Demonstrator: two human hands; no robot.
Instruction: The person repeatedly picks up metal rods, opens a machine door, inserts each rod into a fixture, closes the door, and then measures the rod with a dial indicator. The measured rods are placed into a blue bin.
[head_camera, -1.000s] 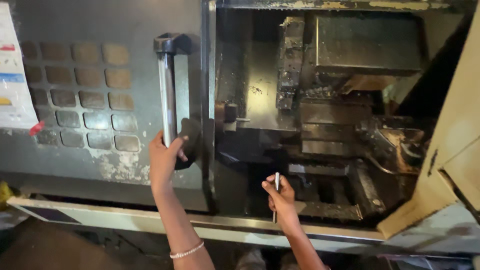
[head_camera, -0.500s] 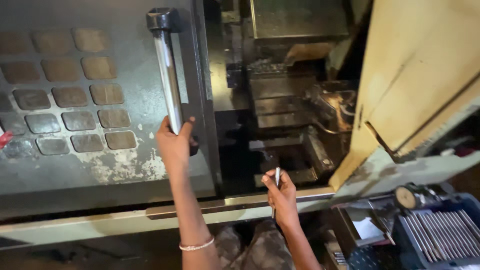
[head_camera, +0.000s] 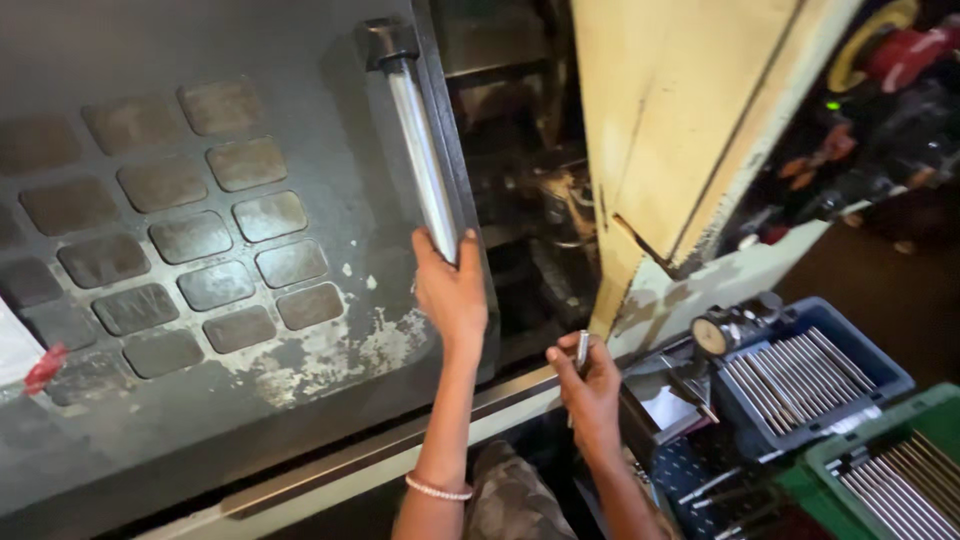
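My left hand (head_camera: 450, 285) grips the lower end of the long metal handle (head_camera: 422, 160) on the grey sliding machine door (head_camera: 200, 250). The door covers most of the machine opening, leaving a narrow dark gap (head_camera: 525, 230) where machine parts show. My right hand (head_camera: 592, 385) is closed around a small thin metal rod (head_camera: 581, 350), held upright near the door's lower rail (head_camera: 400, 450). A bracelet sits on my left wrist.
A cream machine panel (head_camera: 680, 130) stands right of the gap. A blue crate (head_camera: 800, 375) and a green crate (head_camera: 890, 475) at lower right hold several metal rods. A dial gauge (head_camera: 712, 332) lies by the blue crate. Red parts are at top right.
The door has slid to the right under my left hand, narrowing the opening. My right hand with the rod has come out of the machine toward the rail. The view swung right, showing the crates.
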